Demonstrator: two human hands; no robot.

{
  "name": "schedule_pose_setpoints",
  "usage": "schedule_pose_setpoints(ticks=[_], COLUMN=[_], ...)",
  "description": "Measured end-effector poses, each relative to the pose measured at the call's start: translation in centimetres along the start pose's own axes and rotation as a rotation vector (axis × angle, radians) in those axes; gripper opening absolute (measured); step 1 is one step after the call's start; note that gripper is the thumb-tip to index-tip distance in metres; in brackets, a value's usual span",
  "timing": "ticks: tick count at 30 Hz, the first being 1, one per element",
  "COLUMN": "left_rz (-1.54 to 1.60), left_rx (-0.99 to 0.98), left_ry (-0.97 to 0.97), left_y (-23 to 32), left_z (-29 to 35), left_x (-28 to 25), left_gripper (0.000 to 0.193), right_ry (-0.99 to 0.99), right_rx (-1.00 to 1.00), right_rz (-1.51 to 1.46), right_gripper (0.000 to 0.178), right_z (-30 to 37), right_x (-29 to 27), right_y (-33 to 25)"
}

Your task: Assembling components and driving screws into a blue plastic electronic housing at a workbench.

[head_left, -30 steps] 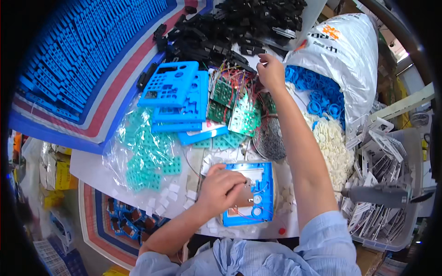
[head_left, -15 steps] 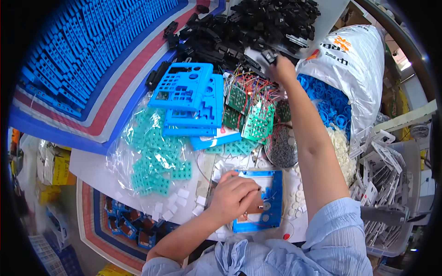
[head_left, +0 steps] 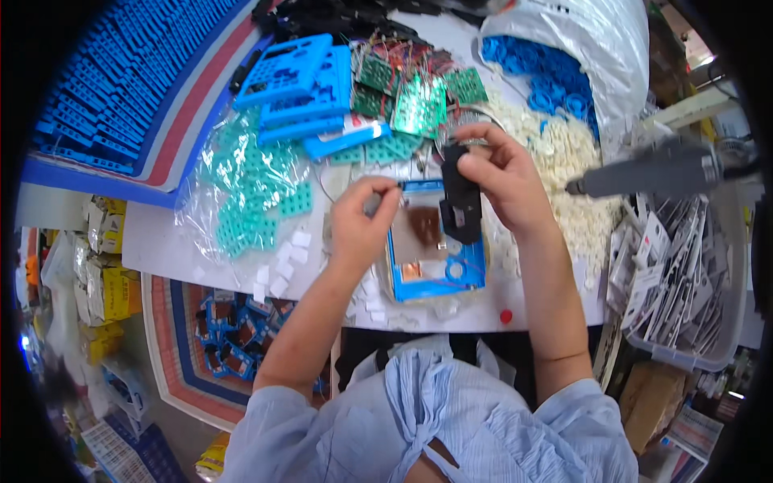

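Between the thumb and fingers of my right hand (head_left: 509, 181) is a black plastic part (head_left: 462, 201), long and box-like, held upright over the right side of a blue plastic housing (head_left: 470, 276). The housing lies open on the table before me, with a brown piece (head_left: 422, 228) and thin wires inside. My left hand (head_left: 362, 221) is at the housing's far left corner, thumb and forefinger closed in a pinch; whatever is between the fingertips is too small to make out.
Green circuit boards (head_left: 420, 106) and stacked blue covers (head_left: 310, 101) lie beyond the housing. Teal pads (head_left: 250, 189) fill a clear bag at left. Small cream parts (head_left: 555, 161) are heaped at right, below a hanging grey power screwdriver (head_left: 652, 171). A bin of white parts (head_left: 668, 282) stands right.
My right hand has come back from the black pile with a black part, now over the housing. My left hand has shifted from lying across the housing to pinching at its corner. The view has tilted.
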State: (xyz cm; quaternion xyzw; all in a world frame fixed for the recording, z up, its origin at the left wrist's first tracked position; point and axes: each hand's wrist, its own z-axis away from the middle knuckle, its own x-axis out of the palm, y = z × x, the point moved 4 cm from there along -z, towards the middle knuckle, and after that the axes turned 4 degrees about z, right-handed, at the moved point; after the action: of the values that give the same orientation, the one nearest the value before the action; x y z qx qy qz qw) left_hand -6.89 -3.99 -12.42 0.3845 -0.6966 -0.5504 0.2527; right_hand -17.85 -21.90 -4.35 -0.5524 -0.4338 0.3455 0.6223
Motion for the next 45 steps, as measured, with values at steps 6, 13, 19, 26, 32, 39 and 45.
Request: schedule_pose_setpoints(ticks=[6, 13, 19, 26, 32, 39, 45], left_rz=[0.029, 0.027, -0.011, -0.006, -0.049, -0.279, -0.434], left_rx=[0.041, 0.017, 0.039, 0.046, -0.074, 0.093, 0.191], left_ry=[-0.025, -0.042, -0.096, -0.113, -0.264, -0.587, -0.863], left_y=[0.0, 0.0, 0.4, 0.7, 1.1, 4.2, 4.8], left_z=[0.3, 0.3, 0.3, -0.3, -1.2, -4.2, -4.7], left_x=[0.4, 0.0, 0.0, 0.1, -0.2, -0.3, 1.0], left_gripper=[0.012, 0.013, 0.012, 0.011, 0.013, 0.012, 0.010], right_ry=[-0.335, -0.183, -0.099, -0.103, -0.114, -0.294, -0.318], right_rx=[0.250, -0.473, -0.389, -0.366, -0.388, -0.224, -0.191], right_rz=[0.204, 1.047, 1.249, 1.164, 1.216, 0.957, 0.904], right_gripper=[0.024, 0.029, 0.058, 0.065, 0.065, 0.066, 0.071], right_z=[2.0, 1.6, 6.9, 6.1, 5.0, 4.7, 4.6], right_x=[0.2, 2.2, 2.5, 0.4, -0.5, -0.8, -0.2], right_y=[3.8, 2.1, -0.4, 2.4, 2.4, 0.9, 2.4])
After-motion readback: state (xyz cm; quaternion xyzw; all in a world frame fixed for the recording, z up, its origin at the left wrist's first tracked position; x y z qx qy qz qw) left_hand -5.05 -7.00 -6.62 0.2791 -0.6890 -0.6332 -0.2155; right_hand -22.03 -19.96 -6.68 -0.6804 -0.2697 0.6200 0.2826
